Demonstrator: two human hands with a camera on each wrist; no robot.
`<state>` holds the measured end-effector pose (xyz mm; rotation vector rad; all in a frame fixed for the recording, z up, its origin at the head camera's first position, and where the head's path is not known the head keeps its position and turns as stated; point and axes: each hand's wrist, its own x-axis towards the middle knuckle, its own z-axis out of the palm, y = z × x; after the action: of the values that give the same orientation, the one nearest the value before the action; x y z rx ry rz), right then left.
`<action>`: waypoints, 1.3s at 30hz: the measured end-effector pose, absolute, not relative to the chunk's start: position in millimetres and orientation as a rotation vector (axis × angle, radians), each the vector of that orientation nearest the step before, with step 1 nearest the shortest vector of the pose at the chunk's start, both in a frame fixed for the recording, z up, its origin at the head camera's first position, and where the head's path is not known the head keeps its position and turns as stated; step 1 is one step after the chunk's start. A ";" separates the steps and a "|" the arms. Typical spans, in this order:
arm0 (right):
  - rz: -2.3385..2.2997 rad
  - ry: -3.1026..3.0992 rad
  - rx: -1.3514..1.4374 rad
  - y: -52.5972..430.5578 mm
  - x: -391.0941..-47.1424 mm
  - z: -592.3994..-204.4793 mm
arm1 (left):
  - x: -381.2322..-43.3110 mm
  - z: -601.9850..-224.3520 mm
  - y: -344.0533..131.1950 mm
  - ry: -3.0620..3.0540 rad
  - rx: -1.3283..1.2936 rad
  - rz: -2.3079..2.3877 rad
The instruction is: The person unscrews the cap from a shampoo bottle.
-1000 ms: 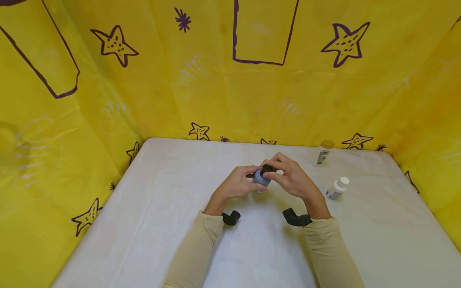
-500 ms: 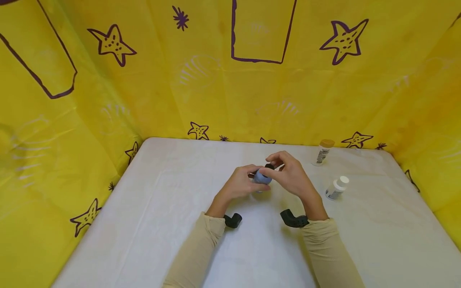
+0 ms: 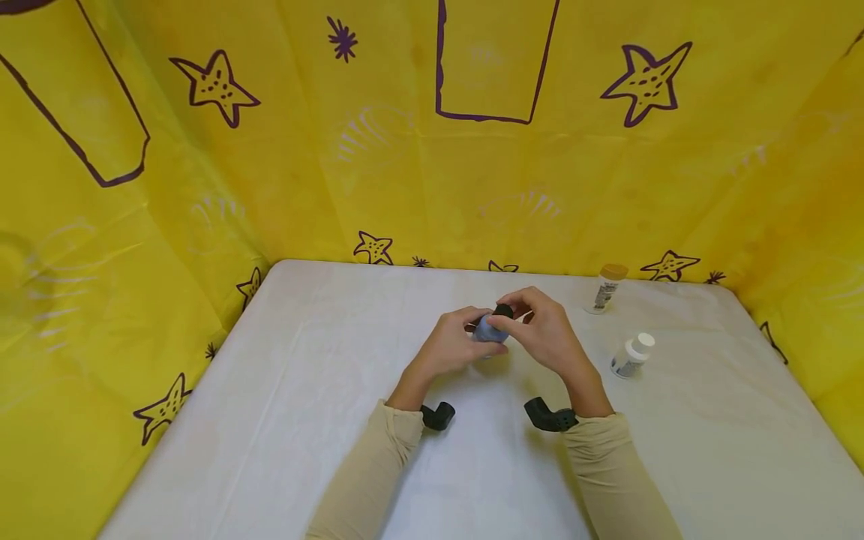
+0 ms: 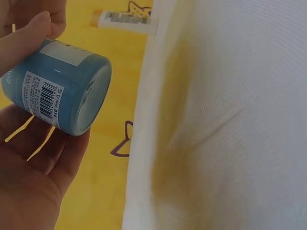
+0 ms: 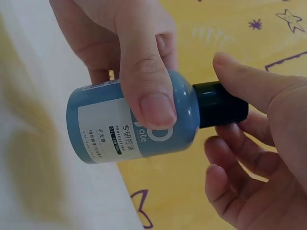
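Observation:
A small blue shampoo bottle (image 5: 182,108) with a white label and a black cap (image 5: 220,105) is held tilted above the table. In the head view my left hand (image 3: 448,343) grips the bottle's body, its thumb lying across the label in the right wrist view. At the other end, my right hand (image 3: 545,334) pinches the black cap between thumb and fingers. The cap sits on the bottle's neck. A barcode sticker and the bottle's flat base (image 4: 95,93) face the left wrist camera.
Right of the hands, a white bottle with a white cap (image 3: 633,355) stands on the white-covered table (image 3: 324,420). Farther back is a white bottle with an orange-brown cap (image 3: 606,288). A yellow patterned curtain (image 3: 418,172) encloses the back and sides.
The right hand's fingers loosened from the cap half a second ago and now close on it again. The bottle stays in the left hand, barely shifted.

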<state>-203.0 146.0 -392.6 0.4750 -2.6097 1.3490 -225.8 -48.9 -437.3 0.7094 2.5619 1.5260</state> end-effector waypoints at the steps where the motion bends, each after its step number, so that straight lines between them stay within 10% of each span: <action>1: 1.355 -2.608 0.502 146.8 -202.8 -392.2 | -225.8 -436.9 -48.9 2.562 0.701 1.525; 24: 1.450 -2.607 0.325 145.3 -202.6 -395.7 | -222.0 -433.9 -47.9 2.517 0.725 1.587; 39: 1.480 -2.614 0.734 162.4 -206.2 -394.4 | -223.8 -435.9 -48.2 2.547 0.630 1.514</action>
<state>-206.2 162.4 -394.4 0.7339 -2.6140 1.4802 -223.8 -48.2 -435.9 0.6303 2.5473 1.5135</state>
